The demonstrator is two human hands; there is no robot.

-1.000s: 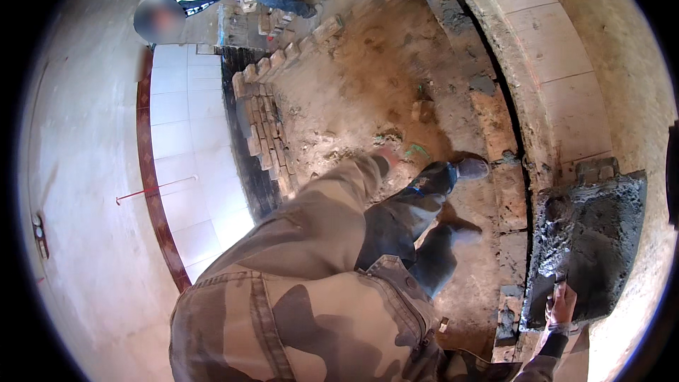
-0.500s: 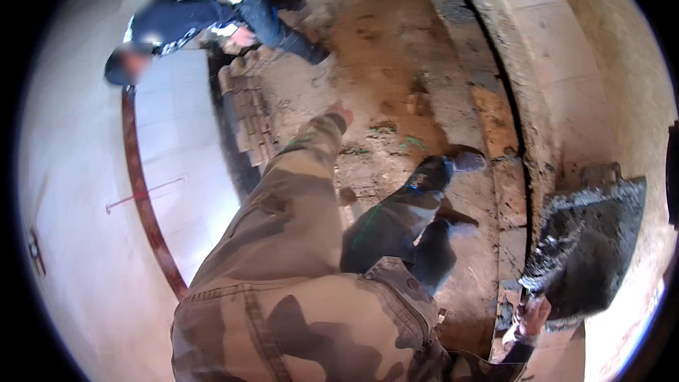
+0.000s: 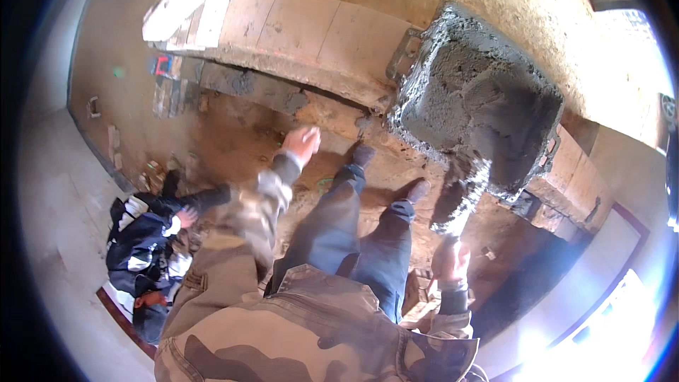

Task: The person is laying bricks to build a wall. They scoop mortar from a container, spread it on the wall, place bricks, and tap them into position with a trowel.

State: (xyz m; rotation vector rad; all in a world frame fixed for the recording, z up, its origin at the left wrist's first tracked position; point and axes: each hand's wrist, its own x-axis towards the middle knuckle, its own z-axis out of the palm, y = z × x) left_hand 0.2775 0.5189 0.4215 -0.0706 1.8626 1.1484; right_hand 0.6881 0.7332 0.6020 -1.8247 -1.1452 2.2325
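My right hand (image 3: 451,262) is wrapped around the handle of a trowel, whose blade (image 3: 463,198) is coated with wet grey mortar. The blade is beside the near edge of a squarish dark tub (image 3: 559,117); whether they touch I cannot tell. Grey mortar (image 3: 460,71) lies in the tub, smeared up its sides. My left hand (image 3: 303,143) hangs in the air over the dirt ground, left of my feet, fingers loosely bent and nothing visible in them. Its sleeve is blurred.
A low row of pinkish blocks (image 3: 304,25) runs along the far side, with pale blocks (image 3: 177,7) at its left end. A co-worker (image 3: 145,240) bends at the lower left. Bricks (image 3: 421,290) lie near my right leg.
My view has swung right, bringing the tub from the right edge to the upper middle. The mortar-coated trowel stays in my right hand. My left hand now appears closer to the block row.
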